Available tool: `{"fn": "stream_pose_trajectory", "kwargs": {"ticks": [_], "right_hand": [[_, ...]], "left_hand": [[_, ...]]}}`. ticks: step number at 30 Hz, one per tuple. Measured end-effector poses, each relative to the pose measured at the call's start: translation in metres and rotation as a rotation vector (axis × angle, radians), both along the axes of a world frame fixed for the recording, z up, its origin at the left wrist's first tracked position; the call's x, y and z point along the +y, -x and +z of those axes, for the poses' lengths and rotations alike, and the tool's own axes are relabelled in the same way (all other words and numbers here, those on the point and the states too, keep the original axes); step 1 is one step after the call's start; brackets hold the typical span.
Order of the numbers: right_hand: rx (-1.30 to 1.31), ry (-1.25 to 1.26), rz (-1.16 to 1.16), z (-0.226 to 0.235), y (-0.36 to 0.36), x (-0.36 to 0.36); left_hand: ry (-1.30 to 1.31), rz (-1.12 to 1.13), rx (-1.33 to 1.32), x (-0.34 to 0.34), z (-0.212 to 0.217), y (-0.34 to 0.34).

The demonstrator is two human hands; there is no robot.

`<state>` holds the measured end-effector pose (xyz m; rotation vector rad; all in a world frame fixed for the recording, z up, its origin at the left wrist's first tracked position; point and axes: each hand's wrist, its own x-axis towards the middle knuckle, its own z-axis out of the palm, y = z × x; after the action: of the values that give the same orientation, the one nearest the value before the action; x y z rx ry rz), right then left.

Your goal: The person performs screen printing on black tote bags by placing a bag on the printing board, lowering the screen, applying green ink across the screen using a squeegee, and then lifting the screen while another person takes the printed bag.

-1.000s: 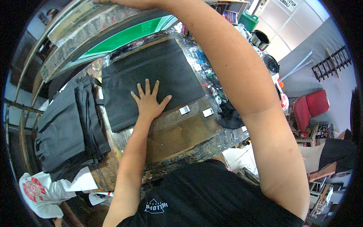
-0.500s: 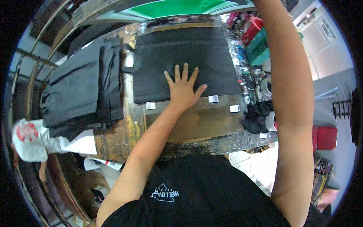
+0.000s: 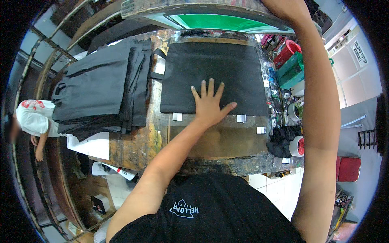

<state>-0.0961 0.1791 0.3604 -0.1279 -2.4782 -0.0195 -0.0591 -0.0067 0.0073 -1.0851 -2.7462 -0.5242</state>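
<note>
My left hand lies open, fingers spread, pressing the black cloth bag flat beside the stack of bags; it looks light, limp, best pinched by an edge; right hand's grip unclear.

The left hand lies flat, palm down, with its fingers spread wide and pointing away from the body, the thumb angled out to the right. Its forearm runs straight up from the lower left. The right arm is raised and stretched forward along the right side, and the right hand sits at the top edge, its fingers out of sight.
</note>
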Motion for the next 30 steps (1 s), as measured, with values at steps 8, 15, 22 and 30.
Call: {"fn": "stream_pose_trajectory", "kwargs": {"ticks": [8, 15, 22, 30], "right_hand": [[-0.052, 0.083, 0.009, 0.005, -0.004, -0.002], [-0.069, -0.054, -0.027, 0.001, -0.004, -0.001], [0.085, -0.099, 0.067, -0.004, -0.005, 0.01], [-0.052, -0.074, 0.06, -0.018, -0.039, -0.013]], "left_hand": [[0.093, 0.052, 0.106, -0.043, 0.008, 0.123], [0.253, 0.075, 0.021, -0.029, -0.007, 0.139], [0.259, 0.064, 0.024, -0.027, 0.006, 0.138], [-1.253, -0.03, -0.487, -0.099, 0.119, 0.099]]}}
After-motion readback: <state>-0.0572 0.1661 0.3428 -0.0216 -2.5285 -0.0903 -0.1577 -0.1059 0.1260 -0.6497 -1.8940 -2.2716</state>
